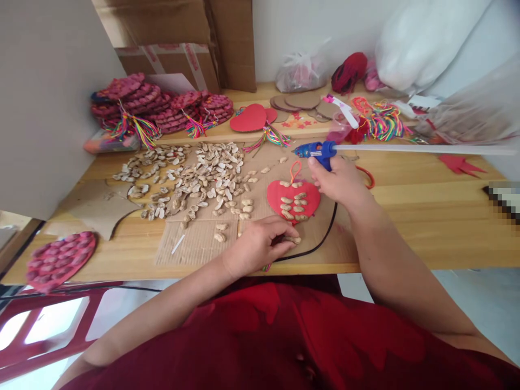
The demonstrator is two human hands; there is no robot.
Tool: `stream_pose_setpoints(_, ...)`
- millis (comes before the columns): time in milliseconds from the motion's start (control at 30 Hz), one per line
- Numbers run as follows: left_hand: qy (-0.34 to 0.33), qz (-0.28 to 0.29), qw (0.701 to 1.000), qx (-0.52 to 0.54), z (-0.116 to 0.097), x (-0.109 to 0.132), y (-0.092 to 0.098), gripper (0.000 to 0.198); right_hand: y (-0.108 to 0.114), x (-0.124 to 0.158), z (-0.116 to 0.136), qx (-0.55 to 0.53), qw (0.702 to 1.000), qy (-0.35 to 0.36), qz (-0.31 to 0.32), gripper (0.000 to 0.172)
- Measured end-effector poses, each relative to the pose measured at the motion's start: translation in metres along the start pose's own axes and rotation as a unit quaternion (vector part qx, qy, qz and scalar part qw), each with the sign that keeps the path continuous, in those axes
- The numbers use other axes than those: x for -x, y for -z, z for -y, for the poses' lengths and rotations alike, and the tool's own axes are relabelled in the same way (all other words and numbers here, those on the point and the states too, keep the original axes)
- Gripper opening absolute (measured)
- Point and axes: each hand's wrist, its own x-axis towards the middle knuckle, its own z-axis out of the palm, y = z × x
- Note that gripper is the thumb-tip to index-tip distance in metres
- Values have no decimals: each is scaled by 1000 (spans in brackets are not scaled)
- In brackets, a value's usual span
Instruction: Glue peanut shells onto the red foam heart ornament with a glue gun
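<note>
My right hand (343,179) is wrapped round a blue glue gun (314,151), whose nozzle points left and from whose back a long white glue stick (406,148) sticks out. Below the nozzle lies a red heart (278,190) with an orange loop (295,170) at its top and several peanut shells on its face. Just under the heart, my left hand (264,241) pinches a peanut shell (297,240) between thumb and fingers. A large heap of peanut shells (215,176) spreads over the cardboard sheet (174,249) to the left.
Stacked pink decorated pieces (134,105) with tassels stand at the back left. Another heart (248,118), cardboard ovals (303,101) and colourful tassels (384,119) line the back ledge. A black cord (320,244) curves past my left hand. A pink shell-covered piece (60,260) lies at the front-left edge.
</note>
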Motion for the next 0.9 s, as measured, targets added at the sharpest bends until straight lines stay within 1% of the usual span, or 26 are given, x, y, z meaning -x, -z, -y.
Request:
stream_pose_setpoints(100, -14, 0, 1000, -8, 4, 0, 3, 9, -5, -2, -6, -8, 1000, -8, -12, 47)
stream_pose_setpoints(233, -14, -4, 1000, -16, 5, 1, 7, 9, -9, -3, -13, -56, 998, -20, 10, 51)
stream_pose_setpoints(333, -20, -3, 1000, -16, 4, 1, 10, 10, -11, -3, -14, -90, 995, -21, 21, 52)
stream_pose_setpoints(400, -22, 2, 1000, -13, 2, 1, 14, 11, -10, -3, -11, -113, 993, -30, 11, 54)
stream_pose_setpoints(467, -14, 0, 1000, -10, -2, -2, 23, 11, -8, -2, -5, -148, 988, -36, -16, 56)
stream_pose_setpoints(533, 4, -21, 1000, -8, -6, -10, 37, 12, -6, 0, 3, -210, 976, -47, -31, 59)
stream_pose_setpoints(600, 30, -58, 998, 6, -9, -22, 54, 13, -3, 2, 13, -288, 956, -62, -10, 63)
stream_pose_setpoints(667, 56, -102, 991, 60, -9, -37, 71, 18, 0, 6, 23, -344, 936, -68, 23, 65)
stream_pose_setpoints(700, 61, -133, 984, 98, -8, -44, 78, 21, 1, 8, 27, -363, 929, -66, 35, 64)
stream_pose_setpoints(767, 77, -164, 966, 185, -2, -57, 87, 27, 3, 11, 33, -396, 915, -56, 50, 61)
stream_pose_setpoints(833, 106, -184, 939, 272, 7, -64, 89, 33, 4, 16, 37, -429, 900, -48, 64, 57)
stream_pose_setpoints(900, 141, -185, 905, 356, 16, -66, 86, 37, 4, 21, 39, -450, 888, -47, 76, 52)
